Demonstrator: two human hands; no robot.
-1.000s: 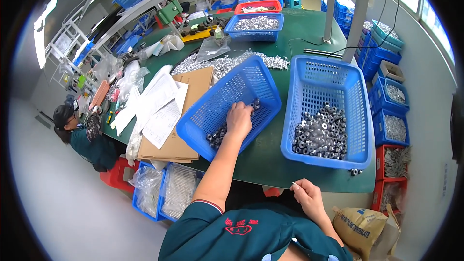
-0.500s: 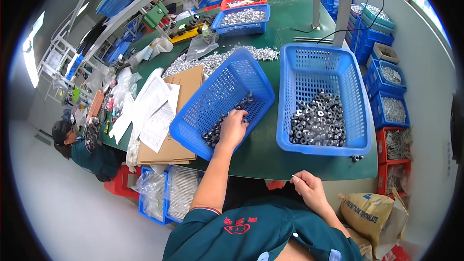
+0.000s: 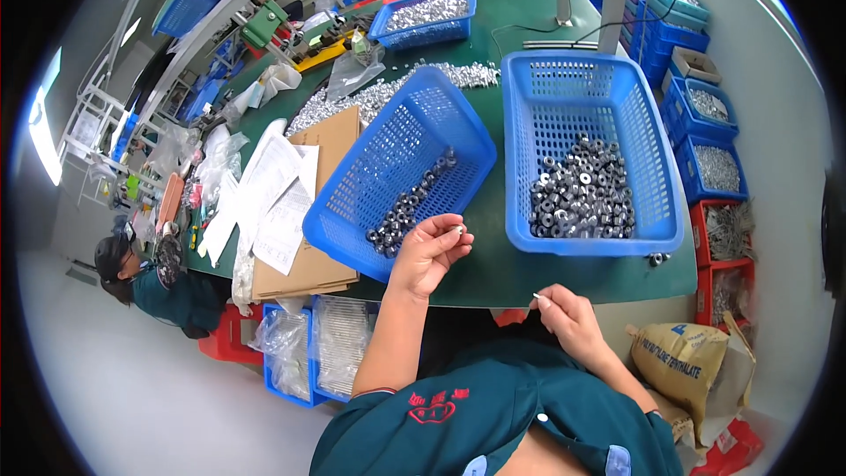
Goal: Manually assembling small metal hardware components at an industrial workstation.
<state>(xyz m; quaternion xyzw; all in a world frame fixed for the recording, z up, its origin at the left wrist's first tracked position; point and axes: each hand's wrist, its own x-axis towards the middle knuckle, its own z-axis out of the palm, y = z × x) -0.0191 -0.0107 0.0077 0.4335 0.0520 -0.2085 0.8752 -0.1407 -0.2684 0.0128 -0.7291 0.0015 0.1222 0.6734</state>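
Observation:
My left hand is raised over the near edge of the tilted blue basket, its fingers curled and thumb pinched in; a tiny pale spot shows at the fingertips, too small to name. Dark ring-shaped metal parts with centre holes lie along the bottom of that basket. My right hand is low by the table's front edge, pinching a small thin pale piece between thumb and finger. A second blue basket stands to the right, holding a bigger heap of similar ring parts.
Cardboard and written papers lie left of the tilted basket. Behind spreads a pile of shiny small parts. A metal post rises at the back. Loose rings sit by the right basket. A person sits at left.
My left hand has come up out of the ring parts in the tilted basket, toward me, with its fingers pinched. My right hand stays nearly where it was.

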